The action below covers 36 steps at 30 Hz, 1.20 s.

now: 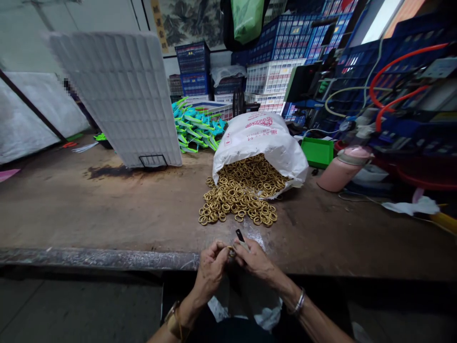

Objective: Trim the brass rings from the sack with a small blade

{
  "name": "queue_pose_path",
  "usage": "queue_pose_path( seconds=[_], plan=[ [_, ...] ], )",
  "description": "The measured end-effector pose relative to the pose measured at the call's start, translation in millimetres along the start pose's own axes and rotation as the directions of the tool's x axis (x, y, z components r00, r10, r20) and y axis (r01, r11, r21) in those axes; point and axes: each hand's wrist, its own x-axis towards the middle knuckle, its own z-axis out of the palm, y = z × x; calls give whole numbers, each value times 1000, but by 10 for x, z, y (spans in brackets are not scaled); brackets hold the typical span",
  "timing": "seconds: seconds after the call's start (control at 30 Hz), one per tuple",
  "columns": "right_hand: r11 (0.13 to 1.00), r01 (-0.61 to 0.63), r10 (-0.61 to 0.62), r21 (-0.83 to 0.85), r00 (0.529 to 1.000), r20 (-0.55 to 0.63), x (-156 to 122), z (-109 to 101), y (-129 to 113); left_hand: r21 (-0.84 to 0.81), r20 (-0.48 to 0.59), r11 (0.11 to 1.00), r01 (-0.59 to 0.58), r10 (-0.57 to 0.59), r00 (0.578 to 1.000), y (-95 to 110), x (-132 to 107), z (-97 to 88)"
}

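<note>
My left hand (210, 267) pinches a small brass-coloured ring (231, 251) between thumb and forefinger, just in front of the table's near edge. My right hand (257, 261) meets it there, its fingertips at the ring. It also grips a slim tool with a black, holed end (239, 234) sticking up; the tool's working end is hidden. Beyond both hands lies a heap of similar brass rings (237, 202), spilling out of the mouth of a white woven sack (255, 136) with red print that rests on its side.
The wooden table (117, 214) has a worn front edge. A white ribbed panel (124, 95) stands at the left. Green and turquoise parts (196, 126) are piled behind. To the right are a green tray (317, 152), a pink spray bottle (341, 170) and red hoses. Stacked crates (274, 76) fill the back.
</note>
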Motion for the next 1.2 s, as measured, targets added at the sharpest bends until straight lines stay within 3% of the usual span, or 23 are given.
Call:
queue_pose_path(
  seconds=[0.1,0.2,0.37,0.5,0.6,0.7,0.83,1.0,1.07,1.2],
  plan=[
    [999,4,-4,-45,1000,-13,3,25,-29,78,-11,996,-54,55,998,23,-15,12],
    [997,5,-9,-73,999,-53,2,36,-94,82,8,997,15,-15,1000,-3,-27,-2],
    [997,5,-11,-75,996,-83,21,33,-129,-118,121,983,139,-125,985,-83,-44,-22],
    [987,14,-35,-163,991,-127,13,19,-101,-193,84,972,135,-121,989,-99,-42,-12],
    [908,94,-162,-409,977,-136,-33,19,-79,-151,49,984,93,-87,995,-76,-33,-8],
    [783,171,-227,-598,974,-18,-82,33,-66,-117,58,990,82,-75,995,-31,-30,-3],
    [678,158,-204,-718,979,23,-101,60,-78,-102,38,994,49,-45,998,-9,-23,-3],
    [623,172,-172,-763,982,81,-69,52,-52,-71,20,997,-4,5,1000,-60,-41,-43],
    [580,144,-155,-801,986,65,-30,22,-14,-56,23,998,1,0,1000,-52,-82,-44],
    [456,-19,-149,-890,984,-97,108,-71,12,-151,130,984,91,-72,989,32,-181,-2]
  ],
)
